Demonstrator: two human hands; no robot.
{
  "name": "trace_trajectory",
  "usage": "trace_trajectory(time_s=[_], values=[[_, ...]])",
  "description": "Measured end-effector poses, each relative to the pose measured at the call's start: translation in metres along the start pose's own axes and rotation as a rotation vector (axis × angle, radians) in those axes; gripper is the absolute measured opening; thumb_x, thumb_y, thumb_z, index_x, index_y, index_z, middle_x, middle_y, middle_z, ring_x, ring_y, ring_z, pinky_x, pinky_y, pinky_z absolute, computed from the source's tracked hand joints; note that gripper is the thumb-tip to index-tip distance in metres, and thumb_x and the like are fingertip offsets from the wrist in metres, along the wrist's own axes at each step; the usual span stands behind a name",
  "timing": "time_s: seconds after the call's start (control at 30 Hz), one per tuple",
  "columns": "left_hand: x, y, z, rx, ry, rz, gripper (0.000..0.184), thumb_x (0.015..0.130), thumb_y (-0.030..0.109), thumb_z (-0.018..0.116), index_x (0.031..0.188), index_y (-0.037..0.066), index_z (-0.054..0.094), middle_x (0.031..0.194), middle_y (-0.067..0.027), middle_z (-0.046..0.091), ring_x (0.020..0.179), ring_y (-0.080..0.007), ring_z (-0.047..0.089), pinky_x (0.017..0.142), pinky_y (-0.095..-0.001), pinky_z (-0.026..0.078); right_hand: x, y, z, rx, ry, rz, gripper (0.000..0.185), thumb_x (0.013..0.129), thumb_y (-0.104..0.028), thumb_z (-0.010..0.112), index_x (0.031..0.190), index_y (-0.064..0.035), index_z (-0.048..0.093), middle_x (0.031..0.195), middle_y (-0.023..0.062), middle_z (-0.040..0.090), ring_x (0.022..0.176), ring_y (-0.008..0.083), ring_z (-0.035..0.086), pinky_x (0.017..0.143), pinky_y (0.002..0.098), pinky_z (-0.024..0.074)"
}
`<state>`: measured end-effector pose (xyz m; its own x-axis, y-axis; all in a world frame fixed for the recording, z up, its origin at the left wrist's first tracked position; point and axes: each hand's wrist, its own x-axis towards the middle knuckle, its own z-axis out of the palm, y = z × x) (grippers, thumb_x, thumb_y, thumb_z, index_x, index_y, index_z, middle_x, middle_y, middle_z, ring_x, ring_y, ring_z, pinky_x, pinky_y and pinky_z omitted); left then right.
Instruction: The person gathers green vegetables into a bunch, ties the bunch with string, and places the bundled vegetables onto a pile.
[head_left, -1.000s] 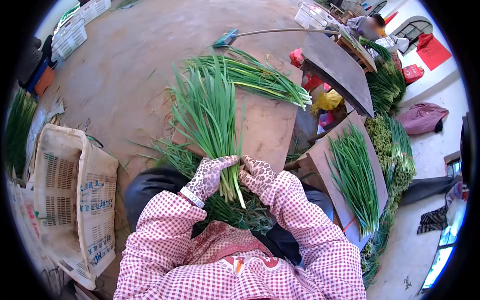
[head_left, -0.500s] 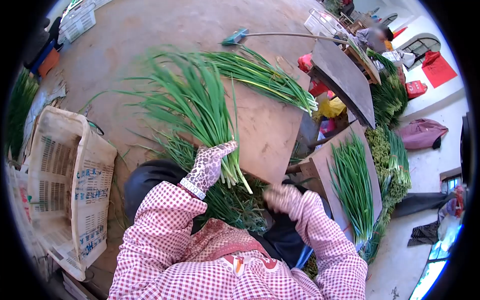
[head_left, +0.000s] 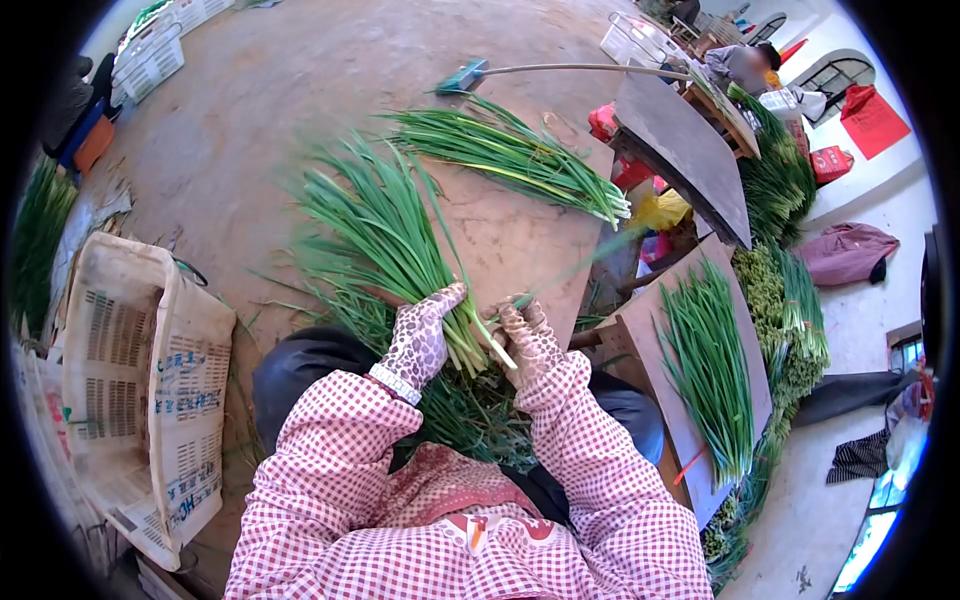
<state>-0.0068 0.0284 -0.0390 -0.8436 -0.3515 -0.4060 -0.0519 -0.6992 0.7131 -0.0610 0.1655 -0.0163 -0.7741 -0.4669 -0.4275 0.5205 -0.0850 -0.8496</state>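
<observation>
While the limp greens [head_left: 385, 228] are flopping, your left hand [head_left: 415, 338] is clasping likely sturdier stems [head_left: 466, 350] — your right hand [head_left: 532, 345] is pinching a leaf [head_left: 523, 300].

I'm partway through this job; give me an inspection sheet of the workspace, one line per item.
Surface: brown board, smudged; a green bunch lies across its far part.
Job's things: long-leaved bunch in hand; more stalks on the right-hand board.
Clutter: loose greens heaped below the hands.
Hands: left hand closed round the held bunch; right hand near its pale ends, a blurred green strand at its fingers, grip unclear.
Cables: nothing seen.
Surroundings: pale crate at left, broom beyond the board, co-worker far right.
</observation>
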Motion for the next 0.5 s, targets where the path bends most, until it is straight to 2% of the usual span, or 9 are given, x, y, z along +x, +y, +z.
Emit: trace_trajectory(time_s=[0.1,0.17,0.2,0.23,0.3,0.37,0.4,0.43,0.5], values=[[0.003,0.009,-0.002,0.008,0.117,0.082,0.023,0.086,0.016,0.053,0.102,0.0,0.06,0.089,-0.009,0.061,0.083,-0.0162,0.059,0.074,-0.0307,0.048,-0.007,0.003,0.003,0.15,-0.023,-0.078,0.012,0.087,-0.016,0.057,0.094,-0.0071,0.053,0.072,-0.0004,0.054,0.053,0.0087,0.048,0.043,0.0209,0.0383],[0.003,0.017,-0.013,0.191,0.075,0.204,0.022,0.086,0.015,0.053,0.101,0.0,0.06,0.09,-0.0093,0.061,0.084,-0.0157,0.059,0.075,-0.0297,0.048,-0.025,-0.01,-0.01,-0.094,-0.139,0.112,0.015,0.087,-0.02,0.057,0.093,-0.0066,0.052,0.072,0.0004,0.054,0.052,0.0097,0.047,0.043,0.0238,0.0412],[-0.003,0.03,-0.006,0.029,0.131,0.15,0.02,0.084,0.014,0.056,0.099,0.001,0.06,0.089,-0.0083,0.061,0.081,-0.0154,0.059,0.073,-0.0295,0.048,-0.037,-0.011,-0.022,-0.21,-0.175,0.141,0.019,0.087,-0.022,0.057,0.096,-0.0058,0.052,0.074,0.0022,0.055,0.053,0.0107,0.05,0.046,0.0248,0.0434],[-0.004,0.035,-0.002,0.023,0.131,0.158,0.02,0.084,0.014,0.056,0.099,0.001,0.06,0.089,-0.0083,0.061,0.081,-0.0154,0.059,0.073,-0.0295,0.048,-0.051,-0.012,-0.036,-0.327,-0.211,0.167,0.023,0.086,-0.023,0.057,0.099,-0.005,0.052,0.076,0.004,0.057,0.055,0.0118,0.053,0.048,0.0258,0.0456],[-0.004,0.038,0.004,-0.081,0.244,0.197,0.019,0.079,0.011,0.061,0.095,0.001,0.061,0.087,-0.0069,0.062,0.078,-0.0153,0.059,0.071,-0.0291,0.048,-0.072,-0.023,-0.065,-0.611,-0.337,0.501,0.028,0.086,-0.026,0.058,0.103,-0.0039,0.053,0.081,0.0076,0.061,0.06,0.0134,0.058,0.053,0.025,0.0473],[-0.003,0.033,0.009,-0.083,0.234,0.208,0.02,0.075,0.01,0.067,0.092,0.001,0.062,0.085,-0.0051,0.062,0.076,-0.015,0.059,0.071,-0.0288,0.047,-0.087,-0.038,-0.067,-1.046,-0.323,0.753,0.032,0.086,-0.027,0.058,0.107,-0.0028,0.055,0.087,0.0092,0.063,0.066,0.0141,0.061,0.055,0.024,0.0484],[-0.008,0.034,0.016,-0.054,0.235,0.163,0.02,0.074,0.01,0.067,0.092,0.001,0.062,0.086,-0.005,0.062,0.076,-0.0148,0.059,0.071,-0.0287,0.047,-0.092,-0.042,-0.071,-1.057,-0.299,0.571,0.033,0.087,-0.027,0.056,0.108,-0.0029,0.054,0.088,0.0082,0.063,0.067,0.0133,0.062,0.056,0.0241,0.0489],[-0.012,0.033,0.021,-0.021,0.234,0.12,0.02,0.074,0.01,0.068,0.091,0.001,0.062,0.086,-0.0049,0.063,0.077,-0.0146,0.059,0.071,-0.0285,0.047,-0.095,-0.048,-0.065,-0.973,-0.126,0.451,0.04,0.086,-0.03,0.057,0.114,-0.0029,0.051,0.092,0.0113,0.063,0.077,0.0179,0.063,0.064,0.0278,0.0506],[-0.007,0.016,0.021,-0.061,0.162,0.113,0.026,0.071,0.007,0.071,0.094,0.0,0.062,0.09,-0.0075,0.063,0.078,-0.018,0.059,0.07,-0.0308,0.048,-0.081,-0.043,-0.063,-1.338,-0.048,-0.241,0.047,0.084,-0.036,0.058,0.117,-0.0034,0.049,0.098,0.015,0.061,0.089,0.0237,0.061,0.076,0.0335,0.049]])
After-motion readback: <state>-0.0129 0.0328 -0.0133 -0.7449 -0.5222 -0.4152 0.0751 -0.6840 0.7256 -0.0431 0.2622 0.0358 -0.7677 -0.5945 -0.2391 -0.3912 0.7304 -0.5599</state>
